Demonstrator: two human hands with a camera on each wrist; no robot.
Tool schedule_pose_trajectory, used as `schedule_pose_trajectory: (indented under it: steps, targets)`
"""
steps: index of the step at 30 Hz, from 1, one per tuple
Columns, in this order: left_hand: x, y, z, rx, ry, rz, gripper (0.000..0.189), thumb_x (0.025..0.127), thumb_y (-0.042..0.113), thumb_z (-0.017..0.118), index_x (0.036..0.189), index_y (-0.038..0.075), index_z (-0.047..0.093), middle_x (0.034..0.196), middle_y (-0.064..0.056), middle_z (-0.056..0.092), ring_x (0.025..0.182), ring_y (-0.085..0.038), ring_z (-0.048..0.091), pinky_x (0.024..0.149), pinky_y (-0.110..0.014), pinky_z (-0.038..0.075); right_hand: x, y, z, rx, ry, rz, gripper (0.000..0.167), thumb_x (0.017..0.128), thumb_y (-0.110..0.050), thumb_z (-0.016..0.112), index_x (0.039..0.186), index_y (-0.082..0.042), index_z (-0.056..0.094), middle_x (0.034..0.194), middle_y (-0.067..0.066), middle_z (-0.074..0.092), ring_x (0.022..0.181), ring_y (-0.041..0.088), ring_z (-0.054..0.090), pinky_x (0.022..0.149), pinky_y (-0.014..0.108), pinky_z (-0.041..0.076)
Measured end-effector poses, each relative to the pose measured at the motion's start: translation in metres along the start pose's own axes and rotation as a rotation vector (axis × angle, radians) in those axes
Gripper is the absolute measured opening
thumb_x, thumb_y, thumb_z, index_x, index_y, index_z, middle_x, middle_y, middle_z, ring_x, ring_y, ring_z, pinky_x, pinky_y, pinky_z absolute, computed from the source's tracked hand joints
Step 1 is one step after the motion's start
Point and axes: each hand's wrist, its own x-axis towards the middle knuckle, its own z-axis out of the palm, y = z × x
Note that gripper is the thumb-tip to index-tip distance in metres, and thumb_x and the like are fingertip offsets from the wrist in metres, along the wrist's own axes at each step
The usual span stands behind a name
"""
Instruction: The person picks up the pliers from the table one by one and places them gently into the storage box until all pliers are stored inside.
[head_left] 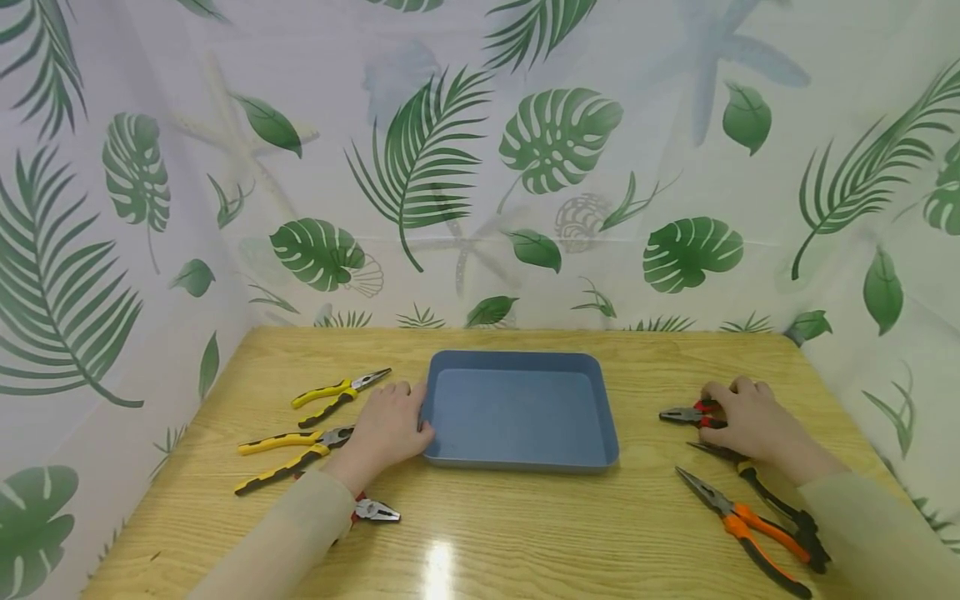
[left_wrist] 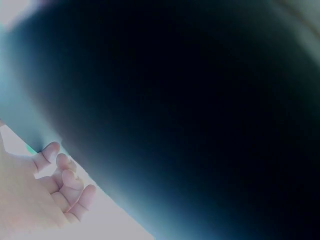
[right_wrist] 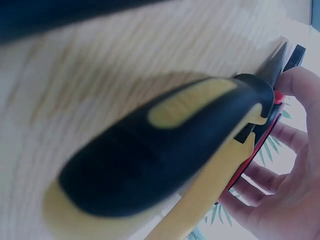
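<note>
At the left side of the blue tray (head_left: 517, 458), my left hand (head_left: 386, 425) rests against the wall, thumb and fingers spread along it. In the left wrist view its fingers (left_wrist: 72, 185) bend slightly beside a large dark blurred shape I cannot identify. My right hand (head_left: 750, 417) holds small combination pliers (head_left: 682, 414) with red and black handles, lying at the table's right; the palm hides part of them. Beneath that wrist are black and yellow long-nose pliers (head_left: 757, 483), whose handle (right_wrist: 165, 140) looms large in the right wrist view.
Orange and black long-nose pliers (head_left: 738, 521) lie at the front right. On the left are yellow and black long-nose pliers (head_left: 341, 396), larger yellow and black pliers (head_left: 300, 454), and red-handled pliers (head_left: 375, 510) partly under my forearm. A leaf-print cloth (head_left: 465, 275) stands behind the wooden table (head_left: 555, 533).
</note>
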Motion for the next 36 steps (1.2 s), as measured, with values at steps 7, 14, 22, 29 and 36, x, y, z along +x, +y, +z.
schedule_pose_trajectory:
  steps: [7, 14, 22, 29, 36]
  targets:
    - [-0.001, 0.0, -0.001, -0.009, -0.011, 0.002, 0.059, 0.095, 0.027, 0.065, 0.147, 0.0, 0.056, 0.125, -0.022, 0.068, 0.117, -0.039, 0.064, 0.105, -0.053, 0.049, 0.003, 0.006, 0.002, 0.003, -0.01, 0.011, 0.058, 0.088, -0.044, 0.08, 0.128, -0.005, 0.062, 0.119, 0.039, 0.054, 0.1, 0.055, 0.052, 0.068, 0.061, 0.052]
    - [-0.001, 0.001, -0.002, -0.013, -0.025, -0.003, 0.06, 0.096, 0.028, 0.064, 0.148, -0.001, 0.055, 0.125, -0.022, 0.067, 0.115, -0.04, 0.063, 0.104, -0.053, 0.05, 0.002, 0.018, 0.002, 0.018, 0.018, -0.092, 0.043, 0.096, -0.035, 0.076, 0.124, -0.005, 0.066, 0.109, 0.028, 0.06, 0.1, 0.043, 0.056, 0.087, 0.06, 0.042]
    - [0.0, 0.0, -0.001, -0.01, -0.026, 0.0, 0.06, 0.097, 0.028, 0.064, 0.148, -0.001, 0.055, 0.125, -0.022, 0.067, 0.115, -0.039, 0.063, 0.104, -0.053, 0.05, 0.001, 0.018, -0.002, 0.009, 0.01, -0.112, 0.047, 0.091, -0.036, 0.079, 0.123, -0.002, 0.069, 0.104, 0.023, 0.063, 0.092, 0.036, 0.06, 0.087, 0.06, 0.047]
    - [0.0, -0.002, 0.001, -0.013, -0.029, -0.008, 0.061, 0.097, 0.029, 0.064, 0.15, -0.001, 0.054, 0.128, -0.023, 0.066, 0.118, -0.04, 0.063, 0.106, -0.053, 0.049, 0.003, 0.022, -0.003, -0.02, 0.01, -0.105, 0.053, 0.093, -0.034, 0.078, 0.128, 0.003, 0.068, 0.112, 0.03, 0.065, 0.095, 0.044, 0.065, 0.085, 0.063, 0.053]
    - [0.0, -0.003, 0.004, 0.004, -0.015, 0.004, 0.06, 0.097, 0.028, 0.064, 0.149, -0.001, 0.055, 0.127, -0.022, 0.067, 0.118, -0.039, 0.064, 0.106, -0.053, 0.05, 0.005, 0.026, -0.002, -0.067, 0.007, -0.065, 0.055, 0.088, -0.036, 0.081, 0.129, -0.002, 0.067, 0.109, 0.028, 0.064, 0.09, 0.044, 0.064, 0.07, 0.062, 0.054]
